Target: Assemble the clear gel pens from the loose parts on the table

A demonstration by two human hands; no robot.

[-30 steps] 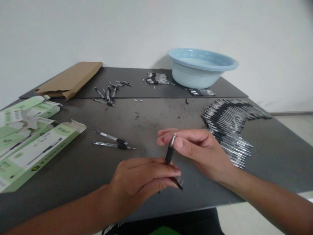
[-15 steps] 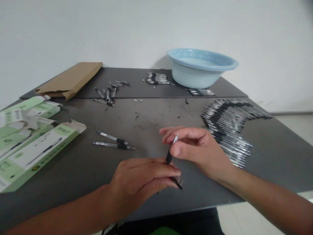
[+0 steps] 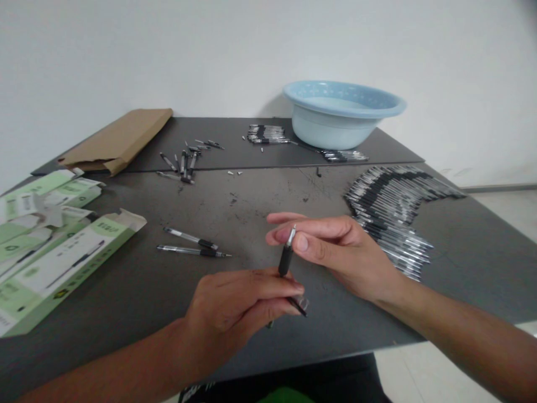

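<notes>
My left hand (image 3: 235,305) is closed around a pen (image 3: 286,262), whose black grip and silver tip stick up above the fingers, slightly tilted. Below, between thumb and fingers of the same hand, a thin black piece with a small clear ring (image 3: 298,306) pokes out; its kind I cannot make out. My right hand (image 3: 344,243) pinches the pen's silver tip from the right with thumb and index finger, the other fingers loosely bent behind. Two clear pens with black grips (image 3: 193,251) lie on the table left of my hands.
Rows of pens (image 3: 390,193) lie fanned out on the right. A blue basin (image 3: 338,126) stands at the back, near more pens (image 3: 266,134). Loose pen parts (image 3: 184,162) lie at the back left, beside a brown paper bag (image 3: 119,137) and green-white boxes (image 3: 79,257).
Both hands and the pen have shifted slightly left in view. The right thumb and index finger have turned a little around the silver tip.
</notes>
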